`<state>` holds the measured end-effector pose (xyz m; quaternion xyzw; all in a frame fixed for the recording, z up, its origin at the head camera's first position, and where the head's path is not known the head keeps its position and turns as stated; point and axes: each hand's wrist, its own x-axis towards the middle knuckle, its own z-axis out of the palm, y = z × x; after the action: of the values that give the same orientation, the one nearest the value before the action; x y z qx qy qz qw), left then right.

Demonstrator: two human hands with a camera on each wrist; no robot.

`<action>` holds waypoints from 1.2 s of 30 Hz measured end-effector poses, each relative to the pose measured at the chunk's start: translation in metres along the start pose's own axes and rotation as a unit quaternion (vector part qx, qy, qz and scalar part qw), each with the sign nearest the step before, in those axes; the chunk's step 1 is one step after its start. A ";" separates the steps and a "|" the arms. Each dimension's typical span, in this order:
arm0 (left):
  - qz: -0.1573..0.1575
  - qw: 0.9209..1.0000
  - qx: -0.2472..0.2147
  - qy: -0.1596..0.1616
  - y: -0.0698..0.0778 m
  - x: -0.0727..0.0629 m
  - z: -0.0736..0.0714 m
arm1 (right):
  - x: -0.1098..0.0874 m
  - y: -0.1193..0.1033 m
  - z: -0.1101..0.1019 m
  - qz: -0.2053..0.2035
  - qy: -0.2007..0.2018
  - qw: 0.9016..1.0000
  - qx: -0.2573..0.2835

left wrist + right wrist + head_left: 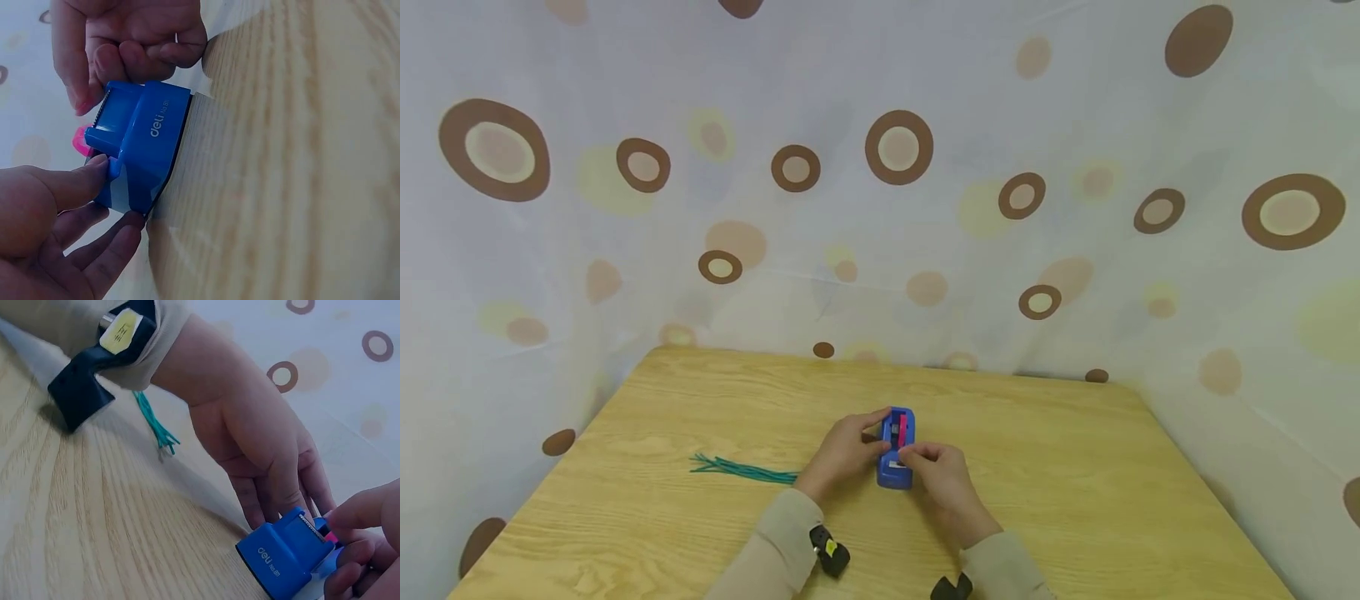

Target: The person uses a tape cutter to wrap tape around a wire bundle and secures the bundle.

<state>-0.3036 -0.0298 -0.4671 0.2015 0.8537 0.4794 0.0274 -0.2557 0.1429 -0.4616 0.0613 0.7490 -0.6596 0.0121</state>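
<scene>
left on table [1052,508]: bundle of green strands [745,470], near the left wrist, outside the work.

centre: blue tape dispenser [147,140], seemingly upright on the table, between the hands; pink core [902,431] inside it.

technique (judgement): step looks like handling at the core and cutter. left hand [842,446] should brace the body, base flat, thumb off the core so it can turn. right hand [946,479] best works lightly with fingertips, any pull straight along the body; tips clear of the serrated edge [102,107], which could nick skin.

fingers, left to right:
- left: clamped on the dispenser's left side, thumb on the upper rim, index reaching the far end, others curled lower down. gap is only the body's width.
- right: curled, thumb and index close together just beside the serrated edge. whether tape film lies between the tips: cannot tell.
</scene>
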 end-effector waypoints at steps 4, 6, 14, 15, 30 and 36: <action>0.007 1.000 0.003 0.002 -0.001 -0.002 0.000 | -0.003 -0.003 0.000 0.006 -0.005 1.000 -0.008; 0.006 1.000 0.004 0.003 -0.001 -0.001 -0.001 | -0.003 -0.005 0.000 0.012 -0.004 1.000 -0.016; 0.008 1.000 0.025 0.009 0.000 0.004 0.000 | -0.005 -0.008 -0.001 0.028 0.014 0.999 -0.032; 0.007 1.000 0.027 0.008 0.000 0.005 0.000 | -0.005 -0.008 -0.001 0.030 0.014 0.999 -0.035; 0.003 1.000 0.028 0.007 0.004 0.001 0.001 | -0.017 -0.010 -0.003 0.057 0.011 0.997 -0.047; 0.001 1.000 0.023 0.005 0.004 0.001 0.003 | -0.024 -0.010 -0.003 0.053 0.008 0.998 -0.037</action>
<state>-0.3026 -0.0255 -0.4649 0.2004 0.8645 0.4606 0.0179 -0.2331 0.1432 -0.4493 0.1055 0.7687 -0.6294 0.0436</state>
